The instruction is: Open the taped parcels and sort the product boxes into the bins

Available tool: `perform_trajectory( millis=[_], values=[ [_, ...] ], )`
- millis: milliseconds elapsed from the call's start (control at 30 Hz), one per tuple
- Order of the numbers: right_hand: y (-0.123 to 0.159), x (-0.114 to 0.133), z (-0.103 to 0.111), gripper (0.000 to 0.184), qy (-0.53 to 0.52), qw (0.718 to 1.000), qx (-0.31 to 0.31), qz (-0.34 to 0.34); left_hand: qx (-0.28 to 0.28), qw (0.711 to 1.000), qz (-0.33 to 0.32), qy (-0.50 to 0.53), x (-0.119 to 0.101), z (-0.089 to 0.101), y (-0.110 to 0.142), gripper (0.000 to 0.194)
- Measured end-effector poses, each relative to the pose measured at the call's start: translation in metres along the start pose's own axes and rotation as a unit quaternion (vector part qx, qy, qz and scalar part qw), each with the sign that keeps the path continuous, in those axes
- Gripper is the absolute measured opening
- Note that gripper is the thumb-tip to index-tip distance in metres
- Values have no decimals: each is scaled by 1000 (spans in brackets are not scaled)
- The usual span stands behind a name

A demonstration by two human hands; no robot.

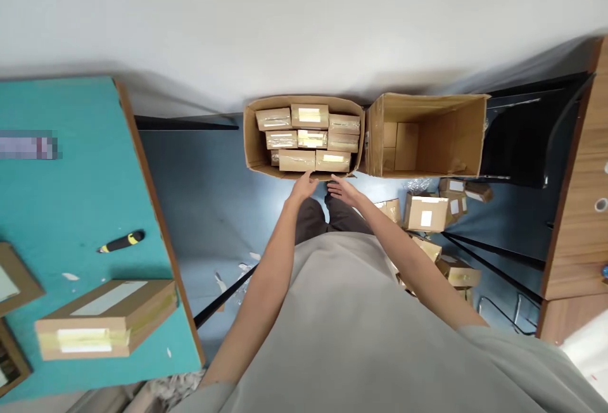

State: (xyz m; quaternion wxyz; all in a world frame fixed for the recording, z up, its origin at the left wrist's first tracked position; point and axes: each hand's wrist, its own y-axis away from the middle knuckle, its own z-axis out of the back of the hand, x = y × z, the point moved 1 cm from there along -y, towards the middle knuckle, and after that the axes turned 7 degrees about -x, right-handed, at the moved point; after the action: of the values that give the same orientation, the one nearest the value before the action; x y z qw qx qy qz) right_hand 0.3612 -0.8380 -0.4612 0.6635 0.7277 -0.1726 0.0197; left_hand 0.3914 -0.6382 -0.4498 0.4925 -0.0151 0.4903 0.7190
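A large open carton (251,137) stands on the floor in front of me, packed with several small taped cardboard boxes (297,161), some with white labels. My left hand (304,186) is at its near rim, thumb and fingers apart, with nothing seen in it. A little to the right, my right hand (344,190) is spread open just on my side of the same rim. Whether either hand touches the carton, I cannot tell. A second open carton (439,118) stands directly to the right, with folded cardboard flaps visible inside.
To the left, a teal-topped table (147,223) bears a black-and-yellow utility knife (121,242) and a taped box (95,324). Several small boxes (425,213) lie on the floor at my right, near black table legs (494,251). A wooden table (577,210) stands further right.
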Motion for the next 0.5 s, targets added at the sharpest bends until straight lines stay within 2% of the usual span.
perform_trajectory(
  millis=[133, 300, 400, 500],
  values=[
    [-14, 2, 19, 41, 1, 1000, -28, -7, 14, 999, 33, 6, 4, -18, -8, 63],
    [-44, -8, 27, 35, -6, 997, -71, -8, 32, 993, 108, 25, 34, -35, -26, 55],
    [-71, -16, 30, 39, -6, 996, -90, 6, 35, 987, 151, 53, 56, -48, -47, 58],
    [-109, -24, 36, 48, 22, 992, -118, 36, 34, 980, 173, 95, 78, -67, -79, 59]
  ],
)
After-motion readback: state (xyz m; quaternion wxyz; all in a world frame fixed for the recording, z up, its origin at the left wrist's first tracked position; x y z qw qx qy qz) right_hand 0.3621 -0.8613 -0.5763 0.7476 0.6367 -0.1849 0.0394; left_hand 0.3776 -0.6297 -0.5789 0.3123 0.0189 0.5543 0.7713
